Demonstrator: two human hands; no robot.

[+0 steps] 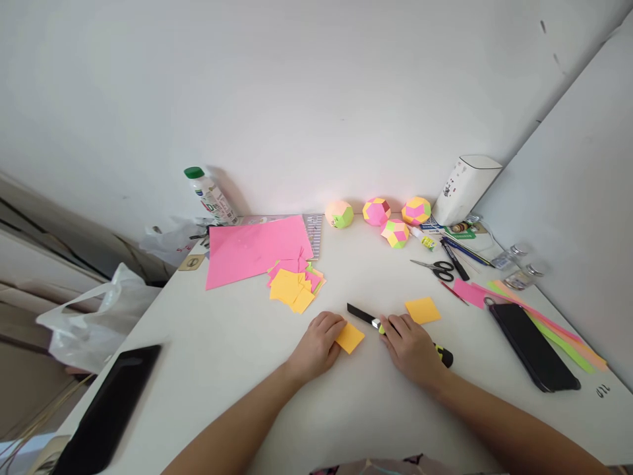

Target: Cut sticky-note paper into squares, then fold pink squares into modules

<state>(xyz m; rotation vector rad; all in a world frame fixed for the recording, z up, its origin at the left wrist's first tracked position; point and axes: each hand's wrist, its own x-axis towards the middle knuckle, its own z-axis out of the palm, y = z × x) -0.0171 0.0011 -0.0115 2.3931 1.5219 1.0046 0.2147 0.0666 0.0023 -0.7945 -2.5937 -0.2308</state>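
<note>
A small orange paper square (pixel 351 338) is pinched at its left corner by my left hand (pixel 317 344). My right hand (pixel 413 348) is closed over a box cutter (pixel 445 357); its dark blade is extended and points up and left, near the orange square but apart from it. Just beyond my right hand lies another orange paper piece (pixel 422 310). Beyond my left hand is a loose pile of orange, pink and green paper pieces (pixel 289 287), partly over a large pink sheet (pixel 257 247).
Several multicoloured paper balls (pixel 376 211) sit by the wall. To the right are scissors (pixel 440 267), a black phone (pixel 531 346), paper strips (pixel 564 336) and a white container (pixel 467 188). At left are a green-capped bottle (pixel 212 198) and a black tablet-like slab (pixel 111 409).
</note>
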